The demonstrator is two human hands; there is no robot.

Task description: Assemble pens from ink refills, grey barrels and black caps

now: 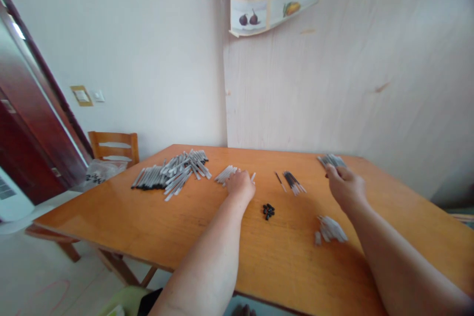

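Observation:
My left hand [240,186] reaches to the middle of the table, fingers curled down beside a small row of clear pen barrels [225,174]. A pale tube end [253,177] shows just past its knuckles; whether the fingers grip it is hidden. Farther right, my right hand [347,186] is closed, thumb against fingers, at the near edge of a bundle of grey-white barrels [332,160]. What lies in its pinch is too small to make out. Between the hands are thin dark-and-white pen refills [294,182], with a single refill [280,181] apart from them.
Several small black caps [268,211] lie nearer me, and a pile of small clear pieces [332,229] sits below my right hand. A large heap of black-ended barrels [177,170] covers the table's left. Behind it stand a wooden chair [114,145] and a plastic bag [105,170].

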